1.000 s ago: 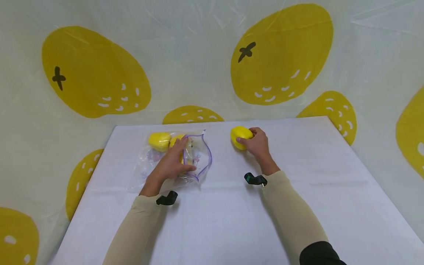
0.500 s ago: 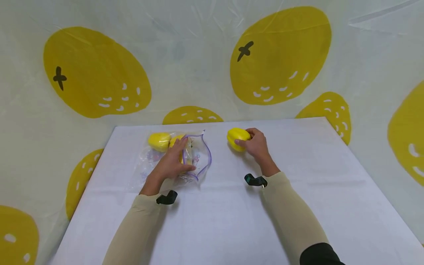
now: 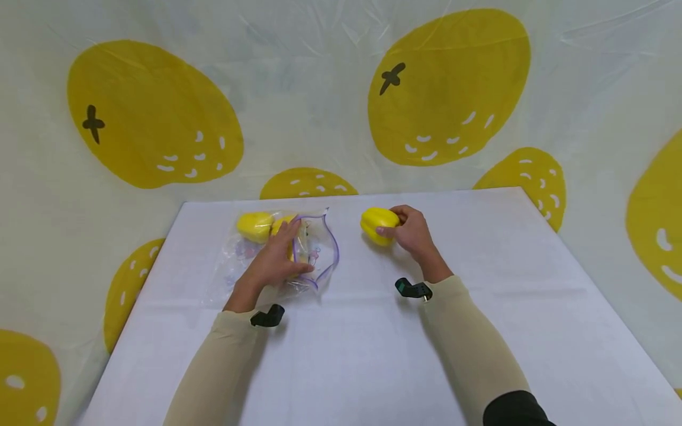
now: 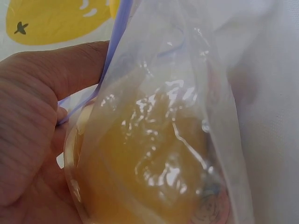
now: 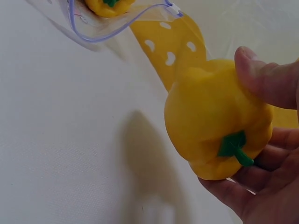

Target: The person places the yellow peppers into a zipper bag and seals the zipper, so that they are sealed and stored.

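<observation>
My right hand (image 3: pixel 415 232) holds a yellow toy bell pepper (image 3: pixel 379 226) between thumb and fingers. In the right wrist view, the bell pepper (image 5: pixel 215 112) shows its green stem, and its shadow falls apart from it on the cloth. A clear zip bag (image 3: pixel 234 275) with a purple zip edge (image 3: pixel 337 248) lies to the left, its mouth facing right. Inside are a yellow pepper (image 3: pixel 254 227) and another (image 3: pixel 280 225) partly hidden by my left hand (image 3: pixel 273 258). That hand grips the bag around the pepper near the mouth, thumb and fingers spread about it, as the left wrist view shows.
A white cloth (image 3: pixel 362 355) covers the table, whose far edge meets a pale backdrop (image 3: pixel 309 89) printed with big yellow fruit. Each wrist carries a small black camera, the left camera (image 3: pixel 268 316) and the right camera (image 3: pixel 413 289).
My right hand has turned the bell pepper and brought it slightly left, towards the bag. The left hand and the bag have stayed in place.
</observation>
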A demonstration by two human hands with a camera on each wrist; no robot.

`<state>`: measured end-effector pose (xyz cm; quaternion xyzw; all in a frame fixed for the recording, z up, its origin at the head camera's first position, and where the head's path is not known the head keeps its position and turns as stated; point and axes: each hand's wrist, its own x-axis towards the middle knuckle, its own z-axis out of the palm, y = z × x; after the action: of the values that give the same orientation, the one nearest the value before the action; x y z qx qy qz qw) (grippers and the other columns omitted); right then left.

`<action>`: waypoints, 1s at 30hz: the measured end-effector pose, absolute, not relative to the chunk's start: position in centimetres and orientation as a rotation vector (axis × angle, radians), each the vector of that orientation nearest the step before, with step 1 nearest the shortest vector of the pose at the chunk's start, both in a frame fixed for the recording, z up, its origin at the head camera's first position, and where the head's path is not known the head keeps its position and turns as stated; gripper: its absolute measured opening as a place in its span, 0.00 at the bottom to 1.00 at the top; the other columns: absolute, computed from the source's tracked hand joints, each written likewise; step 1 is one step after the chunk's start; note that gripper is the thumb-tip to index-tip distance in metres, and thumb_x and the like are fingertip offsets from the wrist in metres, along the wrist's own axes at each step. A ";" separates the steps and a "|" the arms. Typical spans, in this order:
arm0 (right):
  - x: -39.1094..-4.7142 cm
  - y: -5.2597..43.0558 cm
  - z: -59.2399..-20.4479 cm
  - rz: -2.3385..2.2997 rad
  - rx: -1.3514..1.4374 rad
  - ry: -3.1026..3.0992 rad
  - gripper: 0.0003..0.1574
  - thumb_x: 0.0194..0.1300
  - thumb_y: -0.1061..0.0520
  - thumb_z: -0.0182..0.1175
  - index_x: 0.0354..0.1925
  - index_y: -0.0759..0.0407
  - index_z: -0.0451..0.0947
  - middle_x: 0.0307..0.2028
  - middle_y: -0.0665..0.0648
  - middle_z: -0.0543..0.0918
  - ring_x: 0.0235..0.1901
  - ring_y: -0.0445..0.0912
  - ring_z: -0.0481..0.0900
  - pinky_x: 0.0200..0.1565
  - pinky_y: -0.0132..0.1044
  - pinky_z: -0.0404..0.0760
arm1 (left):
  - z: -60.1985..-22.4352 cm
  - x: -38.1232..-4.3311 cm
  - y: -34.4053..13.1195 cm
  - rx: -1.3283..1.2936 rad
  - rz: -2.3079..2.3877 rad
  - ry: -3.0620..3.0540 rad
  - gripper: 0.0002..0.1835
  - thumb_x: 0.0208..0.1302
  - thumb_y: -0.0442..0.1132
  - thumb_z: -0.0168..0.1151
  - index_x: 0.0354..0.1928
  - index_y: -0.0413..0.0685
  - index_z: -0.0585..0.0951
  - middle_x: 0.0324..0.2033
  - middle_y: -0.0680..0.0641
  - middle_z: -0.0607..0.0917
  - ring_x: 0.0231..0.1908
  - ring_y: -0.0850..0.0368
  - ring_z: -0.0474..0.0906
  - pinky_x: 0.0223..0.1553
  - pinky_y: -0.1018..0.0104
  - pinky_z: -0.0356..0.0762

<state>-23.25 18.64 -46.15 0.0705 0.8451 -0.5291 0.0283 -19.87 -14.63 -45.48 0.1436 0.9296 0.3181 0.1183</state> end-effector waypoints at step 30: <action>-23.1 18.5 -46.2 -1.558 -0.033 2.523 0.35 0.60 0.58 0.76 0.64 0.61 0.77 0.60 0.64 0.83 0.55 0.57 0.78 0.64 0.49 0.78 | -45.2 -20.1 -14.8 0.463 0.922 2.727 0.63 0.59 0.53 0.78 0.85 0.62 0.43 0.86 0.52 0.44 0.85 0.44 0.33 0.82 0.35 0.41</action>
<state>-23.09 18.50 -46.24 -0.0112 0.8474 -0.5235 0.0880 -20.09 -14.76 -45.16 0.1577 0.9293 0.3142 0.1128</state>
